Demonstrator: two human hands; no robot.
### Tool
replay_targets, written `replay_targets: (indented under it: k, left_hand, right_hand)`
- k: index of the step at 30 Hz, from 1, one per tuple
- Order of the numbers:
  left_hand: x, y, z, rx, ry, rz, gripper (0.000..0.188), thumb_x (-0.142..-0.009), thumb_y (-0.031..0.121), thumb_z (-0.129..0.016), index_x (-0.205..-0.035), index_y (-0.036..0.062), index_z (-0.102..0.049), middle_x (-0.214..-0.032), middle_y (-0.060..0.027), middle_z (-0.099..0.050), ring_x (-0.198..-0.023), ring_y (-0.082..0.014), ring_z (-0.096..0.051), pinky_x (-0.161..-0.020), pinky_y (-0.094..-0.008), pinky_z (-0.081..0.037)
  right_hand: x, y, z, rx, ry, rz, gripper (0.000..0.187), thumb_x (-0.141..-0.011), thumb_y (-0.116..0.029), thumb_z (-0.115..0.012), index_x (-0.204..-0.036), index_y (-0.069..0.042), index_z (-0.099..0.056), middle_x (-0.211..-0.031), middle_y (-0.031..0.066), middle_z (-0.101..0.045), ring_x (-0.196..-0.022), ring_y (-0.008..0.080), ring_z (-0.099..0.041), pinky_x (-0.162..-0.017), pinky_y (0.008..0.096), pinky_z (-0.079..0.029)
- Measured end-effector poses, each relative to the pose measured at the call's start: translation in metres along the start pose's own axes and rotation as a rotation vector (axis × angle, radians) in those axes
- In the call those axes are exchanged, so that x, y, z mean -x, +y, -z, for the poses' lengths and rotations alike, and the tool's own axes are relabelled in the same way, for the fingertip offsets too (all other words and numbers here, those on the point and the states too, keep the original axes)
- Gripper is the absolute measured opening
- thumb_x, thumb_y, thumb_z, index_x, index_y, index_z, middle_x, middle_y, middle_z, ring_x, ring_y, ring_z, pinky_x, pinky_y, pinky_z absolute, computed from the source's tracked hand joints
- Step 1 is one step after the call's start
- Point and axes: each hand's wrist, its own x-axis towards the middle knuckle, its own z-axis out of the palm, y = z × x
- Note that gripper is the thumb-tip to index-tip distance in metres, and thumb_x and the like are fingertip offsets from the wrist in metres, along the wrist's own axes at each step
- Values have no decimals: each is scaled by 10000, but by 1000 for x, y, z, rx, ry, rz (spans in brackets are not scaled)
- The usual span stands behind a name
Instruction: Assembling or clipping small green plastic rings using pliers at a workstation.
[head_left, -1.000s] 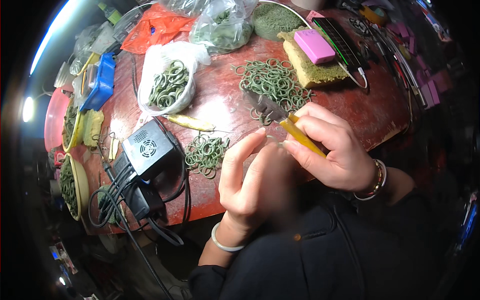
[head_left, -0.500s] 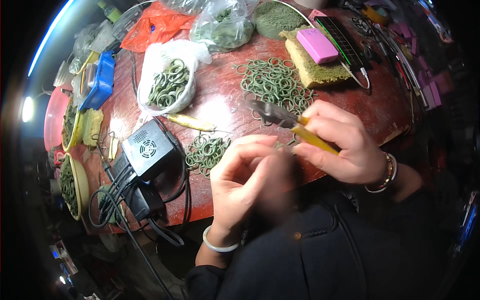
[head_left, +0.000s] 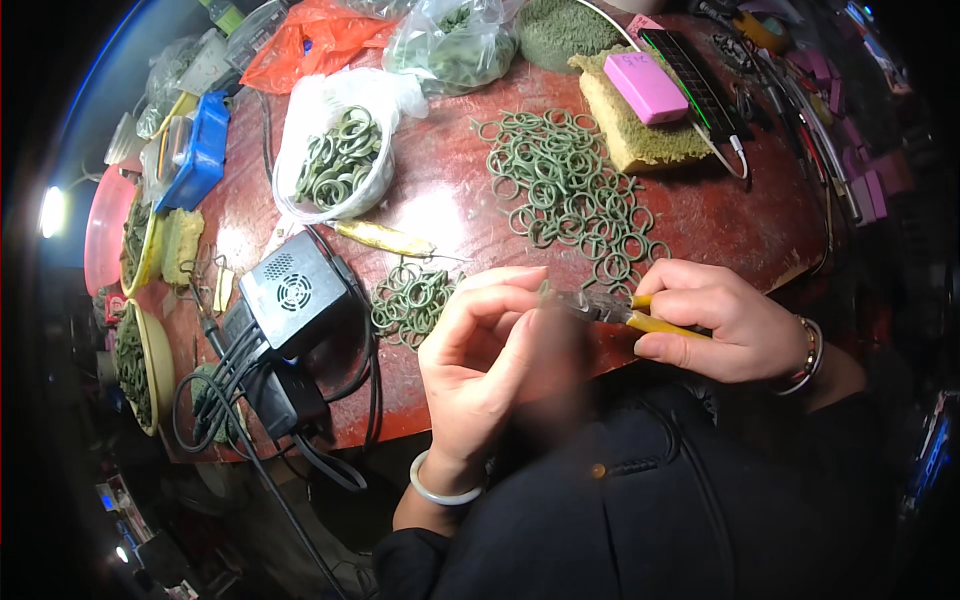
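Yellow-handled pliers [head_left: 662,325] are gripped in my right hand [head_left: 740,320], their metal jaws pointing left toward my left fingertips. My left hand [head_left: 470,365] is closed in a pinch on a small green ring [head_left: 544,288], only a sliver of which shows. The jaws reach that ring, but whether they touch it I cannot tell. A dark blur covers part of the left fingers. Just beyond the pliers spreads a large heap of loose green rings [head_left: 560,185]. A smaller pile of green rings [head_left: 412,302] lies left of my left hand.
A white plastic bag [head_left: 385,95] of thicker green rings stands beyond the small pile. Near it are a yellow-handled tool [head_left: 385,238] and a black box [head_left: 295,290] with cables. A pink box [head_left: 645,88] rests on a yellow sponge [head_left: 650,150]. A blue tray [head_left: 200,160] sits far left.
The pliers have swung down and left, from over the ring heap to the left fingertips. My right hand has shifted right and slightly toward me; the left hand stays pinched in place.
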Motion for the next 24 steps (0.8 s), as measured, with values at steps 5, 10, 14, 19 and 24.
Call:
replay_targets:
  k: [5,10,14,19,24]
  left_hand:
    - [1,2,-6,-45,47,10,120,-950,-69,-602,-1055,-33,-648,-1248,-168,-627,-1081,-181,-636,-984,-330,-493]
    - [1,3,-6,-75,39,22,120,-952,-67,-601,-1058,-32,-645,-1246,-167,-627,-1087,-183,-636,-995,-334,-483]
    - [3,2,-7,-59,42,35,121,-951,-69,-601,-1058,-34,-646,-1252,-169,-625,-1092,-185,-638,-997,-332,-477]
    - [1,0,-2,-58,9,14,154,-934,-98,-605,-1075,-55,-646,-1276,-167,-588,-1098,-175,-624,-954,-316,-509]
    - [0,-3,-1,-46,-22,-11,184,-918,-122,-607,-1092,-72,-644,-1297,-168,-555,-1102,-164,-610,-914,-301,-541]
  right_hand:
    - [1,0,0,6,-29,-14,252,-954,-225,-699,-923,23,-669,-933,153,-585,-815,282,-594,-716,370,-483]
    - [2,0,1,6,-40,-21,256,-954,-234,-701,-980,21,-687,-946,154,-591,-837,281,-604,-730,363,-489]
    - [2,-2,1,-3,-37,-23,261,-954,-237,-701,-983,22,-689,-947,152,-591,-833,280,-604,-727,365,-490]
    - [1,-1,1,-6,-36,-16,266,-952,-241,-706,-979,23,-691,-920,146,-590,-812,275,-602,-714,364,-486]
    - [1,0,0,25,-14,14,252,-947,-232,-709,-974,18,-692,-866,142,-588,-754,283,-603,-672,370,-486]
